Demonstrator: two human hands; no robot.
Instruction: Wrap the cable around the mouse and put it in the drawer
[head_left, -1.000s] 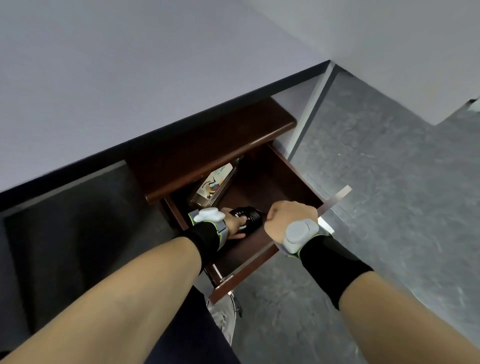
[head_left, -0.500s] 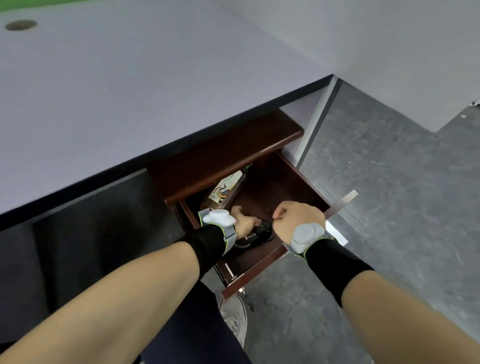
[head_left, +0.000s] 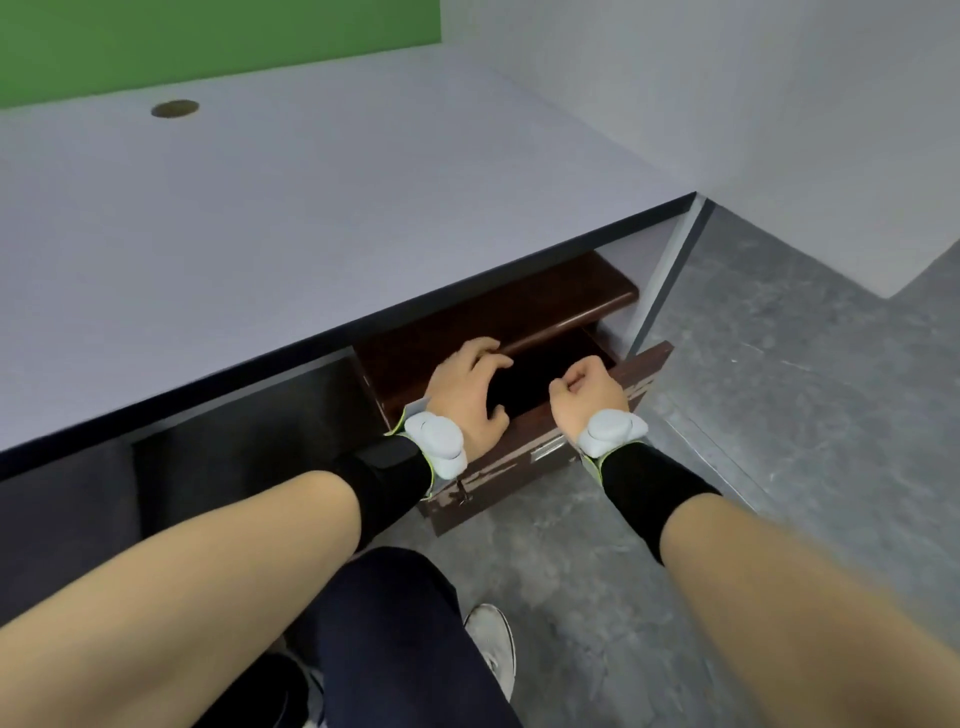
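The dark brown wooden drawer (head_left: 524, 467) stands pulled out under the desk, and its inside is a dark shadow. I cannot see the mouse or its cable. My left hand (head_left: 467, 395) hovers over the drawer opening with its fingers spread and nothing in them; the fingertips reach the rounded edge of the brown panel (head_left: 545, 306) above the drawer. My right hand (head_left: 587, 400) sits at the drawer's front edge with the fingers curled in, and I see nothing held in it.
The pale grey desk top (head_left: 311, 208) with a round cable hole (head_left: 175, 109) spreads above the drawer. A grey metal desk leg (head_left: 670, 260) stands right of it. Below are the grey floor (head_left: 779, 415), my dark trouser leg (head_left: 384, 623) and a white shoe (head_left: 493, 644).
Both hands have let go of the black mouse and risen out of the drawer. The view has tilted up, so the drawer's contents are now hidden in shadow.
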